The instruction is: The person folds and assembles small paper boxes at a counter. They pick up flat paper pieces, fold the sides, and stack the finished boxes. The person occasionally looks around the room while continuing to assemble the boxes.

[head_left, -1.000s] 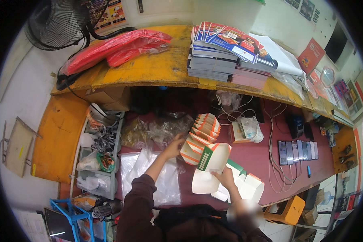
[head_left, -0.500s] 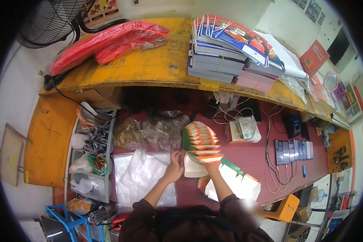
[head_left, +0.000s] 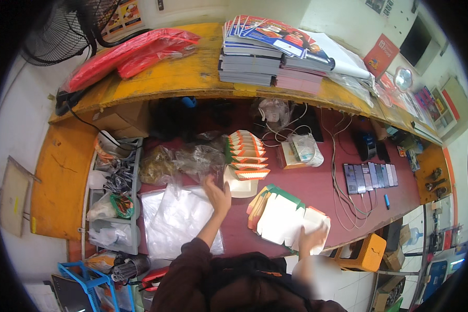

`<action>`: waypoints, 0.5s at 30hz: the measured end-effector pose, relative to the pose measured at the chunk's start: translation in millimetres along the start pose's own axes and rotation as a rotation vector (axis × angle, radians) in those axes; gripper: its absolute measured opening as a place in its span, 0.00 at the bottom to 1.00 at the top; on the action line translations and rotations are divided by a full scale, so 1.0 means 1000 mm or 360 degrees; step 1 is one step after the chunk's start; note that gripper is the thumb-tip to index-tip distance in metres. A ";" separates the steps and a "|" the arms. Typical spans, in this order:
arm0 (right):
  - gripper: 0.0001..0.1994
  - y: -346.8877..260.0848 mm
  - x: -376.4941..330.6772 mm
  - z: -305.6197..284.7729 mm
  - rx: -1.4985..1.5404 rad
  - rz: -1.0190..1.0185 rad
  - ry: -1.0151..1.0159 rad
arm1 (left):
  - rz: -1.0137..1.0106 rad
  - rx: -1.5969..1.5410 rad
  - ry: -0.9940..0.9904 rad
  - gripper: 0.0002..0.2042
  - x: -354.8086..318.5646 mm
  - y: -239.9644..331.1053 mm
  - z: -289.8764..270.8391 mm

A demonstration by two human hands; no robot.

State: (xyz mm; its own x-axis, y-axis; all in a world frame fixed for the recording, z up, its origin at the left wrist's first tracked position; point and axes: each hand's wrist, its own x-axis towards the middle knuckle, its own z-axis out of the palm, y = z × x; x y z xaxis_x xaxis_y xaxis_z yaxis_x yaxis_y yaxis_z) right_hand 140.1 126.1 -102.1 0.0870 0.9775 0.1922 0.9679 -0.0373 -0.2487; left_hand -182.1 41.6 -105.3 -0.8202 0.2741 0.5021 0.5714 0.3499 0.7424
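Observation:
A row of nested folded paper food boxes [head_left: 247, 148], orange and green outside, stands on the dark red desk. At its near end one open box [head_left: 240, 187] shows its cream inside. My left hand [head_left: 218, 196] is just left of that box, fingers apart and holding nothing; whether a fingertip touches the box I cannot tell. To the right lies a stack of flat, unfolded box blanks [head_left: 280, 218], white side up with green and orange edges. My right hand [head_left: 312, 240] rests over the right flap of the top blank, fingers spread.
Clear plastic bags [head_left: 177, 221] lie left of my left hand, beside a grey divided tray [head_left: 136, 208]. Crumpled bags [head_left: 200, 161] sit behind. Several phones [head_left: 369, 177] and cables [head_left: 338, 182] are at right. A yellow shelf [head_left: 156, 86] overhangs the desk, bearing stacked leaflets [head_left: 247, 67].
My right hand has left the nested boxes and moved right and nearer, onto the flat blanks. My left hand has drawn slightly away from the open box. The whole view has shifted.

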 end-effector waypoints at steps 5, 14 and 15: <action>0.48 0.072 -0.032 0.014 -0.0100 0.0358 -0.0029 | 0.0857 -0.0300 -0.1541 0.19 -0.089 0.048 -0.032; 0.10 0.011 0.019 -0.088 0.0545 0.0216 -0.0117 | 0.0947 0.0015 -0.2135 0.25 -0.105 0.081 -0.021; 0.12 -0.004 0.013 -0.110 0.0705 -0.0018 -0.0091 | 0.0790 -0.0076 -0.2270 0.25 -0.099 0.095 -0.024</action>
State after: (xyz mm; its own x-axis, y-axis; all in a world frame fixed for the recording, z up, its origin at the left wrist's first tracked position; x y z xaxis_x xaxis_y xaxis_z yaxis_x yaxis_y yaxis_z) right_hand 163.7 116.1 5.3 0.0517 0.9877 0.1478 0.7730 0.0542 -0.6320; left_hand -47.0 26.2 -73.8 0.1792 0.9766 -0.1188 0.7500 -0.0574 0.6590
